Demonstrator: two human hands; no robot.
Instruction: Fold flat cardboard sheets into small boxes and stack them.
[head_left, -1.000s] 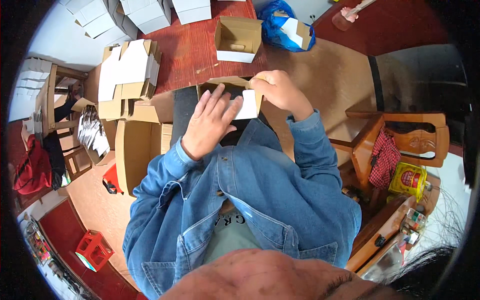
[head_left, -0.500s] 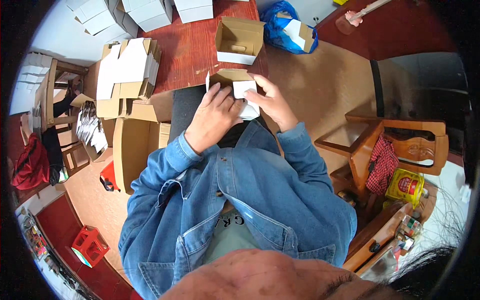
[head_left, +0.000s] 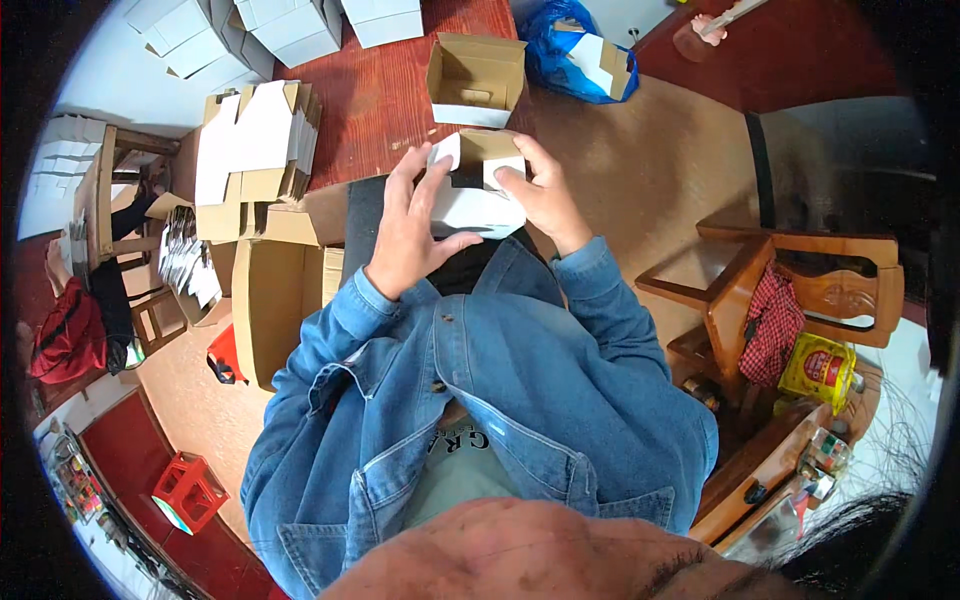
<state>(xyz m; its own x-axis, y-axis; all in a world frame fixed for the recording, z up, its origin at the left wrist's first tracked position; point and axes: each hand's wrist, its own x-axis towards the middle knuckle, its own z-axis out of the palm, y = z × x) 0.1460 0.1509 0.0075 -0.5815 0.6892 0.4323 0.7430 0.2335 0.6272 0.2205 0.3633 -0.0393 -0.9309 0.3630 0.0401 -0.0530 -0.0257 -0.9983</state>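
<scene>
Between my hands, over my lap at the table's near edge, is a small cardboard box (head_left: 472, 207), white outside and brown inside, with its opening upward. On its left side my left hand (head_left: 408, 222) holds it, the fingers along the far left wall and flap and the thumb near the front wall. Gripping the right wall, my right hand (head_left: 545, 200) has its thumb on a white side flap and its fingers behind. Just beyond stands an open-topped box (head_left: 472, 113) of the same white and brown card on the red wooden table (head_left: 370, 115).
Flattened cartons (head_left: 245, 145) are stacked on the table's left; white boxes (head_left: 385, 22) line its far side. A blue plastic bag (head_left: 560, 60) sits beyond the right corner. A large open carton (head_left: 275, 310) stands left, a wooden chair (head_left: 790, 250) right. Another person (head_left: 75, 335) is far left.
My left hand has shifted from over the box's opening to its left side, its fingers spreading. The near wall now shows as a white panel standing up, and the inside is uncovered.
</scene>
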